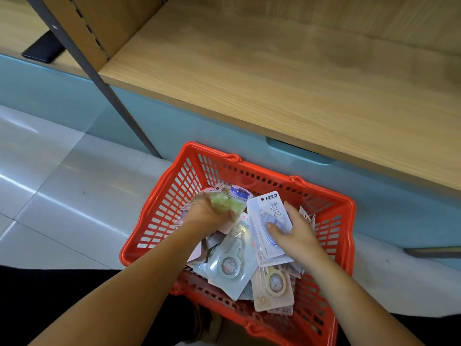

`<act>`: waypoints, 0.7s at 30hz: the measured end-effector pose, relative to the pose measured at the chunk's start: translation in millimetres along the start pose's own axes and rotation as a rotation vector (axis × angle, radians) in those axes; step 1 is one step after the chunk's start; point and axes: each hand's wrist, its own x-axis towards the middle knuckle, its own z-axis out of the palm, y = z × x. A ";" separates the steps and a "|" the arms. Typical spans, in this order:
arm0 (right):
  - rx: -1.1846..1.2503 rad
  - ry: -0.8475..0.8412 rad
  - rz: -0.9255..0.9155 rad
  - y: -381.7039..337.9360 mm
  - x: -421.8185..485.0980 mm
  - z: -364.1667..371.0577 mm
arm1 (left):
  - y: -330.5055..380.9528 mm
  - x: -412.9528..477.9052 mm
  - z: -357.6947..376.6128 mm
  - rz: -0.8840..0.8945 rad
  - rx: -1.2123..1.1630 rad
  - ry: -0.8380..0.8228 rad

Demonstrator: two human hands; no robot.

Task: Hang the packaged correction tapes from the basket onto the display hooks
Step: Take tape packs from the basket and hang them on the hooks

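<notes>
A red plastic basket (174,186) sits on the floor below me, holding several packaged correction tapes. My left hand (207,213) is inside it and grips a bunch of packs, a green one (228,203) on top. My right hand (294,233) holds a pale blue-white pack (268,208) with printed characters, thumb pressed on its blister. Loose packs lie beneath, among them a light blue one (229,265) and a beige one (273,283). No display hooks are in sight.
A wooden shelf board (274,71) runs above the basket, over a light blue cabinet front (174,126) with a handle cutout. A dark metal upright (99,78) slants down at left. Grey floor tiles (50,183) spread to the left.
</notes>
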 end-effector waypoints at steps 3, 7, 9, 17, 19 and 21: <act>0.064 0.019 -0.019 -0.7 1.2 -0.9 | -6.9 -4.0 2.8 -0.019 -0.253 -0.011; 0.065 0.049 -0.048 -10.9 -6.3 -7.9 | -11.1 -8.1 3.0 -0.017 -0.429 -0.056; 0.043 0.079 -0.071 -13.7 -9.8 -12.4 | -13.6 -11.7 1.3 -0.027 -0.480 -0.062; 0.196 0.165 -0.186 -48.9 -39.7 -30.4 | -25.2 -42.7 -39.2 0.041 -0.701 -0.042; 0.244 0.168 -0.226 -61.7 -48.6 -35.3 | -19.1 -57.6 -52.8 0.098 -0.787 -0.078; 0.298 0.195 -0.272 -77.0 -61.9 -46.7 | -4.5 -77.8 -67.4 0.174 -0.905 -0.146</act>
